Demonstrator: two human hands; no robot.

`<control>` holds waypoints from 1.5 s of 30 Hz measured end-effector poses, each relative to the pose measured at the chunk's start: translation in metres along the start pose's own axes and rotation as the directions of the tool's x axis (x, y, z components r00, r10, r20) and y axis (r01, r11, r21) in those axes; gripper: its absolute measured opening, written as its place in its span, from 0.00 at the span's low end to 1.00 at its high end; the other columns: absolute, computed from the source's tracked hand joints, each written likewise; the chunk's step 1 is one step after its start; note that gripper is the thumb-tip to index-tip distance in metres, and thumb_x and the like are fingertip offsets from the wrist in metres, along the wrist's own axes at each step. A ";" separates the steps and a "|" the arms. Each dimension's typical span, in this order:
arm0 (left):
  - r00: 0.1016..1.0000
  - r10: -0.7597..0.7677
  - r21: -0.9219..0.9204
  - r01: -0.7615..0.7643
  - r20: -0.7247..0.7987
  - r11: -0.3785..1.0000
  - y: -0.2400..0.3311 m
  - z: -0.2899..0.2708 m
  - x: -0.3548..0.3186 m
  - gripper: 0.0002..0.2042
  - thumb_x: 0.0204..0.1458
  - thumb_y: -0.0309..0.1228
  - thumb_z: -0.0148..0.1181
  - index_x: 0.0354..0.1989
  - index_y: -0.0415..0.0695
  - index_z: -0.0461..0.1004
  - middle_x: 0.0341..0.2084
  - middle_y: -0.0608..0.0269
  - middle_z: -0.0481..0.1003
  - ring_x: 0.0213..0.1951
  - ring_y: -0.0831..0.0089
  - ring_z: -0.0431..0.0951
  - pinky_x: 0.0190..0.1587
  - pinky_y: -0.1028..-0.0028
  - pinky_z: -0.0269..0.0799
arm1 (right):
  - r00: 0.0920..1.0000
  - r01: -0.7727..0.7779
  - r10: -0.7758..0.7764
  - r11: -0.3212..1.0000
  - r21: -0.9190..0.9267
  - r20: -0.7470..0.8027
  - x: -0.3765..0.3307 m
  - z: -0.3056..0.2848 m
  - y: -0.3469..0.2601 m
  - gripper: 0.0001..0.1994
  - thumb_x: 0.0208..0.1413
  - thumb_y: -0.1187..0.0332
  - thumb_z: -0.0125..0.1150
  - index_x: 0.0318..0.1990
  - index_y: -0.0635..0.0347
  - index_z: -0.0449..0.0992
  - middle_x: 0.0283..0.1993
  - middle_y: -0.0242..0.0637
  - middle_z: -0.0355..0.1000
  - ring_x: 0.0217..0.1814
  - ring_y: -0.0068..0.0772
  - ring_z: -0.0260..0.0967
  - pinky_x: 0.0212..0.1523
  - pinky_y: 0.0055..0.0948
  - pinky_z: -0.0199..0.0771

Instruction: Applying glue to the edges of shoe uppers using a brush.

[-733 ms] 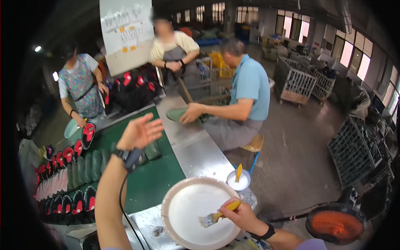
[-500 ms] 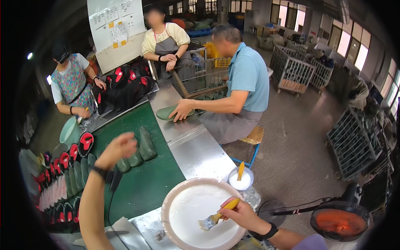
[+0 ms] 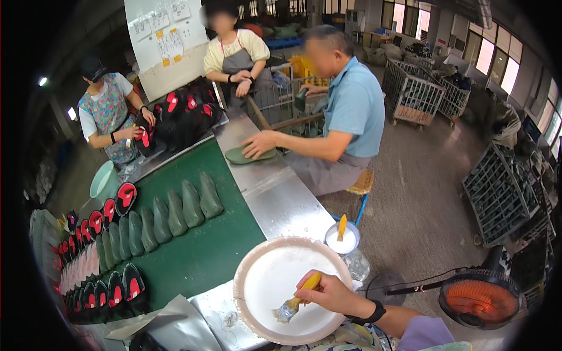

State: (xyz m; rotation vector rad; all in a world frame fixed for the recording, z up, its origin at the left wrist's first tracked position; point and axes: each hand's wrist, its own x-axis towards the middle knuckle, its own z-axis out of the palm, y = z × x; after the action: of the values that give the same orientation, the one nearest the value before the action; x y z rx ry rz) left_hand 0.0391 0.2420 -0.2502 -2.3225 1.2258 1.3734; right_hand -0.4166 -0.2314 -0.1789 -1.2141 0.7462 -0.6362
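Observation:
My right hand (image 3: 329, 294) grips a paintbrush (image 3: 298, 298) by its yellow handle. Its whitish bristles point down over a wide basin (image 3: 241, 275) of white liquid; whether they touch the liquid I cannot tell. My left hand is out of the picture. Beyond the basin's left side, a row of green shoe lasts (image 3: 177, 213) lies across the green belt (image 3: 199, 266). Black shoe uppers with red insides (image 3: 133, 286) line up nearer to me, and more red-lined uppers (image 3: 125, 198) lie on the far side, with pale pink pieces (image 3: 88, 261) between the rows.
A small tub (image 3: 342, 238) of white liquid with another brush stands by the basin. A person in a blue shirt (image 3: 357, 111) sits by the metal table edge, a hand on a green last (image 3: 250, 155). Two more people are farther back. A fan (image 3: 480, 295) stands at right.
My left arm has left the picture from over the belt. The lasts there now show in full. The brush has shifted slightly left and down. The seated person now reaches toward the cart.

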 end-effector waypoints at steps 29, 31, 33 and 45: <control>0.391 0.479 0.398 -0.273 -0.786 0.876 0.129 -0.050 0.088 0.57 0.24 0.30 0.76 0.69 0.36 0.49 0.64 0.33 0.55 0.66 0.40 0.55 0.68 0.51 0.52 | 0.978 -0.005 -0.010 0.997 -0.071 -0.207 -0.020 -0.008 0.012 0.10 0.61 0.65 0.63 0.41 0.60 0.71 0.33 0.32 0.75 0.32 0.18 0.73 0.31 0.19 0.74; 0.622 0.664 0.570 -0.392 -0.414 0.722 0.180 -0.087 0.071 0.39 0.33 0.22 0.66 0.63 0.42 0.64 0.66 0.43 0.56 0.66 0.38 0.55 0.67 0.51 0.54 | 0.976 0.025 -0.047 0.994 -0.105 -0.214 -0.011 -0.010 0.017 0.10 0.59 0.66 0.65 0.39 0.60 0.72 0.32 0.30 0.75 0.31 0.17 0.72 0.30 0.19 0.74; 0.509 0.804 0.800 -0.320 -0.307 0.508 0.190 -0.093 0.086 0.31 0.38 0.27 0.66 0.57 0.49 0.71 0.56 0.49 0.70 0.56 0.46 0.70 0.57 0.56 0.70 | 0.964 0.041 -0.100 0.972 -0.231 -0.248 -0.009 -0.005 0.011 0.09 0.58 0.68 0.66 0.37 0.61 0.72 0.30 0.29 0.74 0.29 0.15 0.69 0.29 0.17 0.71; 0.545 0.540 -0.467 -0.835 -0.641 0.289 0.188 -0.184 0.033 0.20 0.64 0.27 0.42 0.65 0.47 0.64 0.58 0.52 0.70 0.58 0.65 0.72 0.60 0.67 0.69 | 0.839 0.497 -0.182 0.638 -0.587 0.513 0.015 0.056 0.017 0.12 0.56 0.62 0.63 0.38 0.62 0.72 0.35 0.46 0.73 0.37 0.49 0.73 0.41 0.41 0.72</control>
State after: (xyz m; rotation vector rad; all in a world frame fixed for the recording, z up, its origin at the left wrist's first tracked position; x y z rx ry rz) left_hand 0.0302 0.0067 -0.1286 -2.7359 2.4697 2.1022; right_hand -0.3622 -0.2061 -0.1879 -2.1822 0.3777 -0.3697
